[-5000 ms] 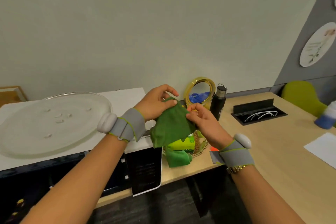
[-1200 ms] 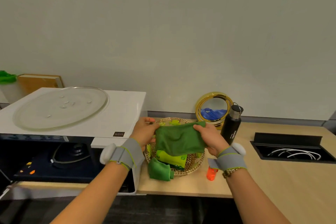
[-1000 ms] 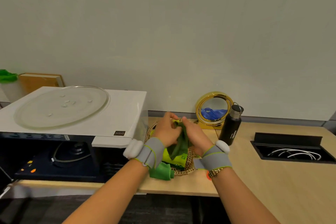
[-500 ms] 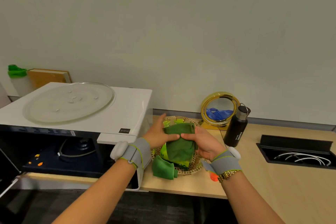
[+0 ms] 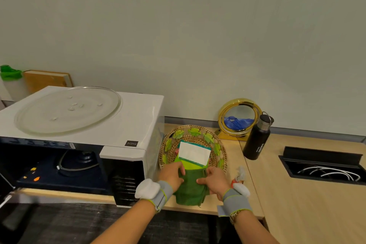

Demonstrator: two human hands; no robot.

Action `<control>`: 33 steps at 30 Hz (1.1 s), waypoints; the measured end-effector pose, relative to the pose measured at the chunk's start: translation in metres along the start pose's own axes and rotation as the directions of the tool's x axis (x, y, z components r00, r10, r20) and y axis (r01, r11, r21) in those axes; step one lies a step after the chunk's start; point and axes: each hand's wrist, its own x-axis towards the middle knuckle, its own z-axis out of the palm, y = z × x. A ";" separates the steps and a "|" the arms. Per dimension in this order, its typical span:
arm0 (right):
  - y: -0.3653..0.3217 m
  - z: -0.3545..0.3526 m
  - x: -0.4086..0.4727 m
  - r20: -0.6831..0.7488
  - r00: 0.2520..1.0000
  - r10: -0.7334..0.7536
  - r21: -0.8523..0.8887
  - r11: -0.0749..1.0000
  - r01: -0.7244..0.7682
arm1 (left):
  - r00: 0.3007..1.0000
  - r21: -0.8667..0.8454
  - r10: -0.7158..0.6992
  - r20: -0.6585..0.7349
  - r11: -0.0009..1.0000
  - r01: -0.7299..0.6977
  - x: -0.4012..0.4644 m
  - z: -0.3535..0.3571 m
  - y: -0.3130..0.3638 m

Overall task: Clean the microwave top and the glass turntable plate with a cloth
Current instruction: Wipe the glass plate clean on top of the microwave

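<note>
The clear glass turntable plate [image 5: 67, 110] lies flat on the white microwave top [image 5: 136, 123] at the left. The microwave's door is open, showing its dark inside. A folded dark green cloth [image 5: 191, 188] rests on the desk's front edge, partly over the near rim of a woven basket [image 5: 221, 144]. My left hand [image 5: 172, 174] grips the cloth's left side and my right hand [image 5: 214, 181] grips its right side, both with fingers pressed on it.
The basket holds a white and teal sponge pack [image 5: 195, 153] on lime green packets. A black bottle [image 5: 257, 137] and a gold round ornament [image 5: 239, 118] stand behind. An orange and white object [image 5: 238, 178] lies beside my right wrist. A cable tray [image 5: 324, 166] is recessed at the right.
I folded the green cloth smaller between both hands, then brought it down from above the basket to the desk's front edge. The sponge pack in the basket is now uncovered.
</note>
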 end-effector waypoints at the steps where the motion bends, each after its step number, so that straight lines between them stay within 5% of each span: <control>1: 0.000 0.001 0.002 -0.042 0.999 -0.026 -0.123 0.992 0.021 | 1.000 0.027 -0.007 0.025 1.000 0.006 0.005 0.003 -0.001; 5: -0.003 0.004 0.001 -0.113 0.990 -0.082 -0.497 0.867 0.015 | 0.988 0.122 -0.040 0.146 0.992 0.022 0.022 0.021 -0.005; 14: 0.010 0.005 0.002 -0.103 0.969 -0.226 -0.671 0.734 0.100 | 0.992 0.198 0.024 0.126 0.979 -0.049 0.028 0.031 -0.013; 22: -0.012 -0.002 -0.003 -0.029 0.931 -0.364 -0.767 0.605 0.213 | 0.990 0.167 0.072 0.125 0.982 -0.092 0.017 0.005 -0.006; 33: -0.037 0.045 -0.076 -0.077 0.804 -0.589 -0.565 0.690 0.452 | 0.991 -0.001 0.132 0.032 0.991 -0.132 -0.074 -0.040 -0.037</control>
